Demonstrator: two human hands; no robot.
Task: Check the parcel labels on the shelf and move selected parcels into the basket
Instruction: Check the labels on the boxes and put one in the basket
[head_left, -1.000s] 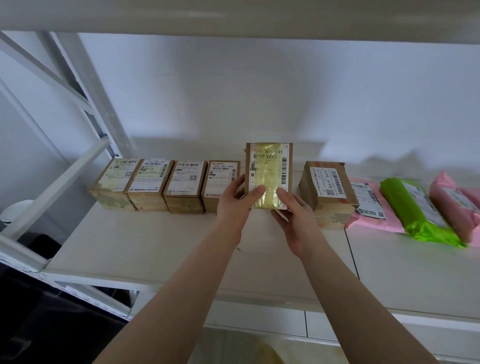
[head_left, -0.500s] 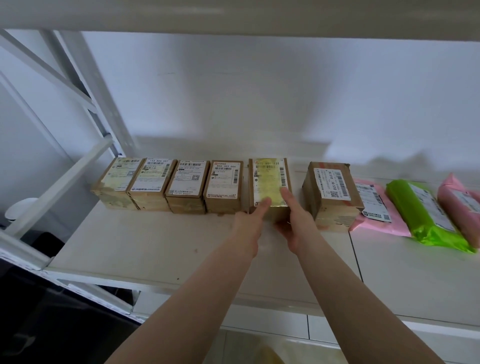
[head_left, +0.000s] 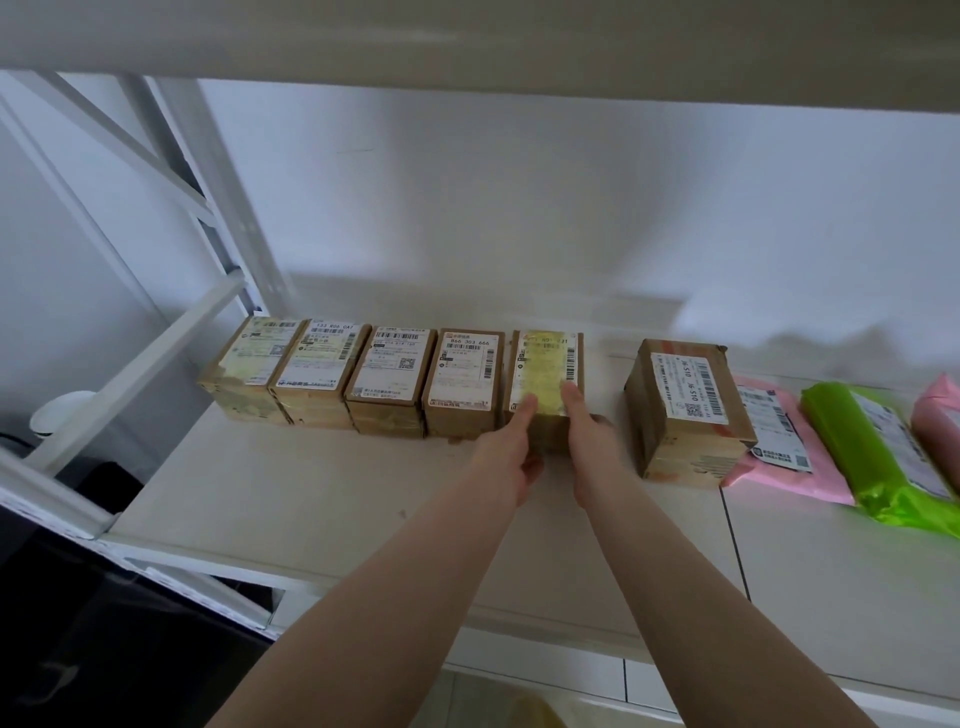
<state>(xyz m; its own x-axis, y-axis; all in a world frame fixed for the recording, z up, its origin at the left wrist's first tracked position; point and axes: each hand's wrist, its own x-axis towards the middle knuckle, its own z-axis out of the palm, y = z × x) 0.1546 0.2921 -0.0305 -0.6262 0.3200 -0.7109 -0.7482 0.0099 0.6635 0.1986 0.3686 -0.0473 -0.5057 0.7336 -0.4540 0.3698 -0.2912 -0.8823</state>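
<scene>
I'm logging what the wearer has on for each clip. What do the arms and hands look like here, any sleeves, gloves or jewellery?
Both forearms are bare; no sleeve is in view. The left hand and right hand wear no gloves, and no watch, bracelet or ring shows.

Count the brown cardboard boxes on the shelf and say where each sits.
6. Five stand side by side in a row at the back left: first, second, third, fourth, fifth, which both hands touch. The sixth stands apart, right. None seem hidden.
</scene>
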